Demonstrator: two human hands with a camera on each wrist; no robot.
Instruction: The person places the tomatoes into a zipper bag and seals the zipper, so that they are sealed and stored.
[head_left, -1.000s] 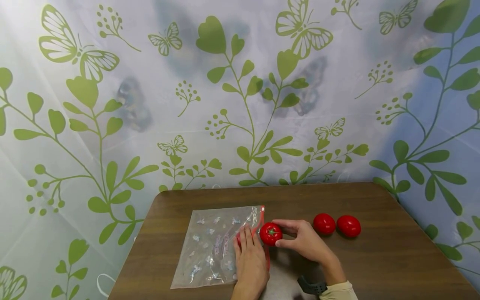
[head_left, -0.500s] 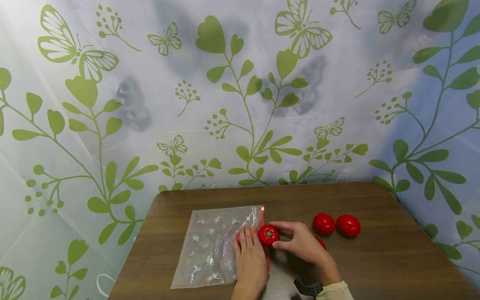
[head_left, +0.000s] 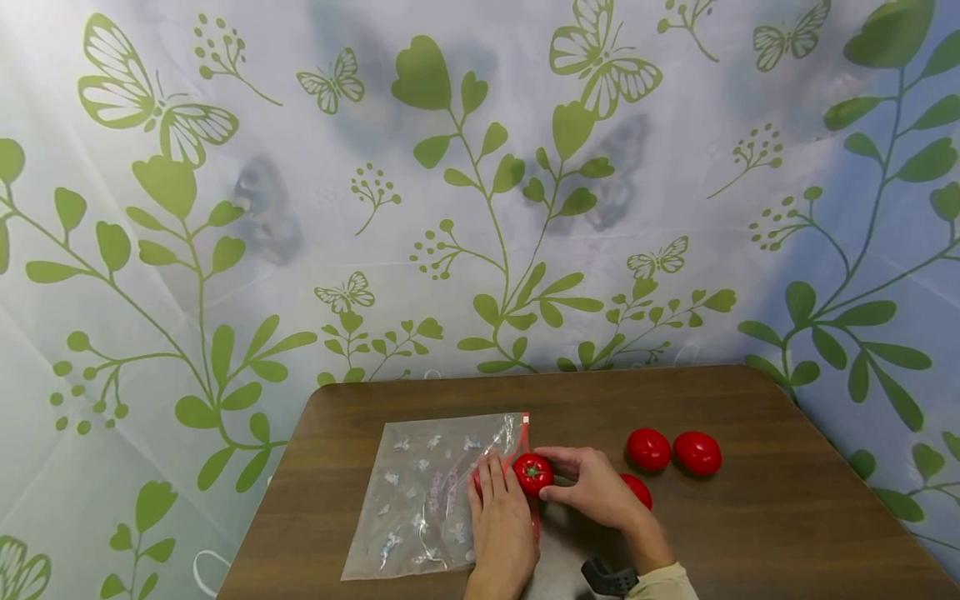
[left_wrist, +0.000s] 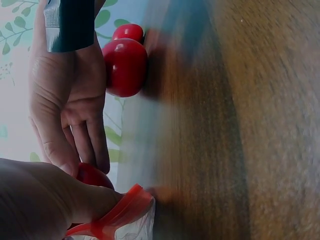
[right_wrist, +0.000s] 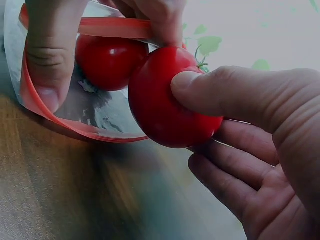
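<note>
A clear zip bag (head_left: 405,500) with a red zip edge and a blue print lies on the table. My left hand (head_left: 501,525) lies over its mouth, holding it wide, the thumb (right_wrist: 50,65) just inside the lower red lip and the fingers at the upper lip. Inside the mouth sits one glossy red tomato (right_wrist: 110,62). My right hand (head_left: 592,487) pinches a second tomato (right_wrist: 167,100) between thumb and fingers, right at the bag's opening. In the left wrist view, this tomato (left_wrist: 92,176) is mostly hidden by my left thumb.
Two more glossy red tomatoes, a left one (head_left: 648,449) and a right one (head_left: 697,452), stand on the wooden table (head_left: 780,533). Another tomato (head_left: 636,492) shows partly behind my right wrist. A patterned curtain (head_left: 480,208) hangs behind the table's back edge.
My right hand has moved slightly left with its tomato, bringing it up to the bag's mouth. A tomato behind the right wrist has come into sight. My left hand has stayed put.
</note>
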